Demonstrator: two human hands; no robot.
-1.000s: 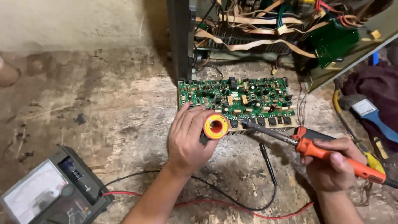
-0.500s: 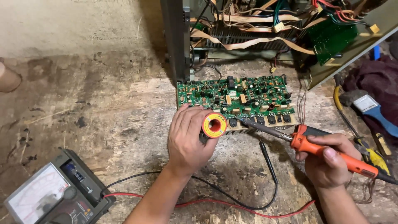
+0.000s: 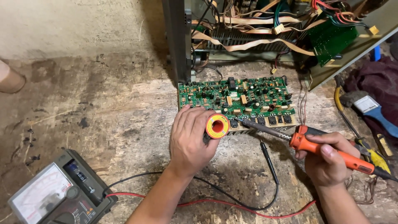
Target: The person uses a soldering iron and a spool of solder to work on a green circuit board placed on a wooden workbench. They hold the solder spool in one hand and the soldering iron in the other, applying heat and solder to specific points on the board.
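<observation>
Gripping is shown at both hands: the left hand (image 3: 188, 139) closes its fingers around a small round yellow solder spool with a red core (image 3: 217, 126), and the right hand (image 3: 327, 159) is wrapped around the orange plastic handle of a soldering iron (image 3: 331, 151). Both rest on a worn, stained wooden work surface (image 3: 103, 108), the largest item in view. At its far edge stands an opened grey metal electronics chassis (image 3: 176, 37) filled with flat beige ribbon cables and coloured wires. In front of the chassis lies a rectangular green printed circuit board (image 3: 236, 97) populated with small components. The spool is held just at the near edge of this board, with the iron's metal shaft angled up-left so that its tip sits close beside the spool at the same edge. At lower left sits a grey analogue multimeter with a white dial face (image 3: 54, 195); a red test lead (image 3: 232, 205) and a black test lead (image 3: 248, 205) run from it across the surface beneath both forearms. A black probe (image 3: 268, 159) lies between the hands. To the far right lies a blue-handled brush (image 3: 377, 114).
</observation>
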